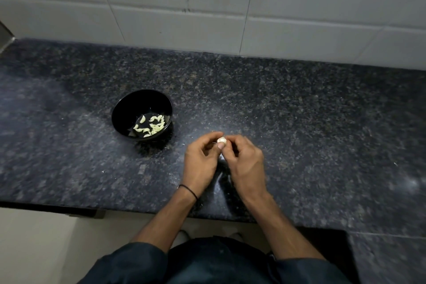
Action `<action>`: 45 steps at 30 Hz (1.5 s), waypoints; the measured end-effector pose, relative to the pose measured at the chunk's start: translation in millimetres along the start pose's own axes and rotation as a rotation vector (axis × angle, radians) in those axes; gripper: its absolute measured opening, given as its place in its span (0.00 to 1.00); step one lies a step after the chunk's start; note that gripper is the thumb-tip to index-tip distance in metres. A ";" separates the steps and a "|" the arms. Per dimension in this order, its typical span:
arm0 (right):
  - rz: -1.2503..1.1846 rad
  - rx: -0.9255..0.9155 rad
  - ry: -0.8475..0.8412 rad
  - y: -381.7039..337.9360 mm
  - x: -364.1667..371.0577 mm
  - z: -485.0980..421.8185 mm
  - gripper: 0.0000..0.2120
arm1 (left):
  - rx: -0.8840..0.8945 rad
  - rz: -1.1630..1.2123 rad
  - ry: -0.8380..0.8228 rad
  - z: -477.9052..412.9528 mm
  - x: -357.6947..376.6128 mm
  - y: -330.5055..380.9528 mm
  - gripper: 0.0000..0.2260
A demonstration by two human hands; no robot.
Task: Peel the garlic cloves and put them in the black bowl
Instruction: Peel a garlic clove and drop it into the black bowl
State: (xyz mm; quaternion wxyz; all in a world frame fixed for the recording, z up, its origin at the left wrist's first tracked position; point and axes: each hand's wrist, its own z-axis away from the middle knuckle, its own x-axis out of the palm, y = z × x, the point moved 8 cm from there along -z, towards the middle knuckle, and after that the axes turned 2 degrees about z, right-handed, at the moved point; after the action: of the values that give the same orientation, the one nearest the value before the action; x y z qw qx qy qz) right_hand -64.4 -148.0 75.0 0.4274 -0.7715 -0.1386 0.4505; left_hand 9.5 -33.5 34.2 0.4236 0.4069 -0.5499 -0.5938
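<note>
Garlic point(221, 139): small, light, papery-skinned; pinched between left hand point(202, 159) and right hand point(245, 159), just right of bowl point(119, 110). Likely slippery; grip at ends.

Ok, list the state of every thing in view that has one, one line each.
black bowl: upright on the countertop, peeled cloves inside.
peeled cloves: loose at the bowl's bottom.
garlic piece: pinched between both hands, right of the bowl.
left hand: fingers curled, pinches the garlic piece.
right hand: fingers curled, pinches the garlic piece.
</note>
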 end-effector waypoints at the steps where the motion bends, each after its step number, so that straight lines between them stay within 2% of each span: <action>1: 0.028 -0.015 -0.008 -1.3 1.1 0.2 0.07 | 0.008 -0.019 0.006 0.3 -0.4 1.2 0.10; 6: -0.034 0.027 -0.004 0.2 -0.6 0.9 0.06 | 0.042 -0.070 0.006 3.2 -1.1 2.0 0.11; 9: -0.133 0.062 -0.015 2.8 -0.2 1.3 0.06 | 0.004 -0.030 0.001 2.5 -3.1 -2.6 0.12; 16: -0.148 0.059 -0.023 4.4 3.2 4.7 0.07 | -0.018 0.057 -0.024 3.9 -7.4 -3.9 0.12; 26: -0.278 0.172 -0.080 10.3 5.9 3.8 0.07 | -0.097 0.196 -0.120 4.8 -8.6 -10.6 0.13; 29: -0.246 0.165 -0.070 9.1 5.5 3.6 0.08 | -0.119 0.216 -0.136 6.1 -7.0 -12.6 0.12; 34: -0.060 0.070 -0.019 2.2 5.4 5.8 0.07 | -0.156 0.244 -0.110 5.4 -4.8 -11.6 0.12; 37: -0.068 0.069 -0.024 3.9 6.4 4.9 0.07 | -0.158 0.261 -0.100 4.8 -4.4 -11.6 0.12; 45: -0.404 0.377 -0.146 30.7 15.9 3.6 0.03 | -0.159 0.283 -0.117 2.2 -5.9 -14.4 0.08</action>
State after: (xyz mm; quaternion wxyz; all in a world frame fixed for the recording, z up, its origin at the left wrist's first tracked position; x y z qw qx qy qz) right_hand -63.8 -154.9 40.9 0.6332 -0.6007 -0.2336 0.4284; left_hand 8.4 -26.7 20.0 0.5010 0.2551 -0.5768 -0.5926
